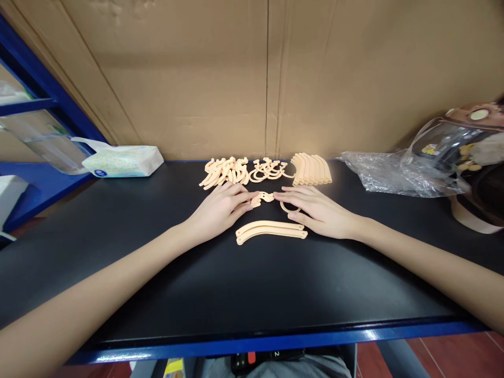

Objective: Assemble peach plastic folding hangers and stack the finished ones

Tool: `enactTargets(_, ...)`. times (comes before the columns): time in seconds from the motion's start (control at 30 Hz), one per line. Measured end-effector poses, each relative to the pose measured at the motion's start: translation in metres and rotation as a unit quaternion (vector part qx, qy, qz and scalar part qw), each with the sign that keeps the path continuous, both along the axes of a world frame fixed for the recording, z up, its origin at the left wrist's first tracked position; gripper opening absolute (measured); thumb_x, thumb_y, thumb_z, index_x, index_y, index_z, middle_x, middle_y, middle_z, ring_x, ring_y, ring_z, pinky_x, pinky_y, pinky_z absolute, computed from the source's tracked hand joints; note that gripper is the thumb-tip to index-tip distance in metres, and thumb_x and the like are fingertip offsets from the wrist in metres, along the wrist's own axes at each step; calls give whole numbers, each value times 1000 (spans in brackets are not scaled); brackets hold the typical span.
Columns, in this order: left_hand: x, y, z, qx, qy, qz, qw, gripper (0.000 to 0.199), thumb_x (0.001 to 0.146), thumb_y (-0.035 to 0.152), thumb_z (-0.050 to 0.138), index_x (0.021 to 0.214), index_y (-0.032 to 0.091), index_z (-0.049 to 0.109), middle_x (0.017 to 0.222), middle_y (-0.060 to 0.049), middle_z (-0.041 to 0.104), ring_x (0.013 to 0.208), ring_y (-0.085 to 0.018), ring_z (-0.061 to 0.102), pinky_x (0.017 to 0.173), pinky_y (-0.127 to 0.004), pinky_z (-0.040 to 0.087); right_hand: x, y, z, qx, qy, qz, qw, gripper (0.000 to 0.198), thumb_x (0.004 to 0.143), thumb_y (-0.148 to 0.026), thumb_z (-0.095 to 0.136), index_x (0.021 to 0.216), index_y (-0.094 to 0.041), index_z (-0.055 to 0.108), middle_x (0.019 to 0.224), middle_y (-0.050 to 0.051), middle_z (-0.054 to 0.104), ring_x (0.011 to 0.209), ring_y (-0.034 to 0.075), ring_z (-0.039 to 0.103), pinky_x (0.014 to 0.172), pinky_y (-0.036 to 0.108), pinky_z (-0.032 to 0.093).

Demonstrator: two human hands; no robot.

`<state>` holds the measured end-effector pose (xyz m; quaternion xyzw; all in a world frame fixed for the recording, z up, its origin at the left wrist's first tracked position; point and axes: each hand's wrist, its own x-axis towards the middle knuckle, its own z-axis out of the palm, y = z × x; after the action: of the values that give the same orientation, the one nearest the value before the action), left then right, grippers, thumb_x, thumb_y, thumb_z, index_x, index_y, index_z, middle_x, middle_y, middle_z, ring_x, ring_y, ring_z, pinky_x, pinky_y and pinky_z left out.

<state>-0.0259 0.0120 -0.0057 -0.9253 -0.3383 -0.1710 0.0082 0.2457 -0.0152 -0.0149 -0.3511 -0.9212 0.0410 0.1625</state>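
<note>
Low over the black table, my left hand [222, 206] is closed, its fingertips and thumb at the left end of a small curved cream plastic piece [266, 197]. From the other side, my right hand [317, 210] reaches in with fingers stretched out and thumb apart, its fingertips touching the piece's right end. A cream plastic ring-shaped piece [284, 208] lies partly hidden beneath my right fingers. Closer to me, two long, slightly bent cream plastic bars [271, 229] rest side by side.
Behind my hands lie a heap of curved cream pieces [226, 171], several hook-shaped pieces [268, 169] and a row of stacked bars [312, 169]. A tissue pack [124, 161] is at left. Clear plastic wrap [409, 173] and a transparent bag [444, 139] are at right. Cardboard [205, 79] stands behind.
</note>
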Motion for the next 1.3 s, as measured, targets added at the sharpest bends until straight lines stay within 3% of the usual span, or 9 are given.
enactTargets(0.47,-2,3,-3,13,10,6,1000,43,101,37,35,133,16,53,106,-7,61,99,-21,52,90,-34,42,-1,-2,2,-12,9,2,1000,49,101,-43,30,141,-18,41,145,8,48,137,25,36,110,50,30)
enactTargets(0.83,-5,2,7,10,9,35,999,39,99,34,36,128,17,56,109,-8,63,102,-24,53,92,-38,40,3,1,2,24,113,-27,993,40,101,-36,29,119,-16,59,122,9,64,118,22,52,104,43,38)
enactTargets(1.07,-7,2,13,24,8,29,999,32,94,41,47,110,21,66,96,-5,66,91,-22,56,84,-36,40,0,-2,4,-1,26,7,1000,46,101,-41,29,139,-21,46,145,8,48,136,24,37,111,49,29)
enactTargets(1.3,-1,0,10,19,-1,34,999,27,93,37,49,105,21,67,85,-3,66,86,-21,56,81,-34,39,2,-3,3,-28,7,3,1000,51,100,-45,28,145,-21,37,146,12,45,139,26,32,109,51,29)
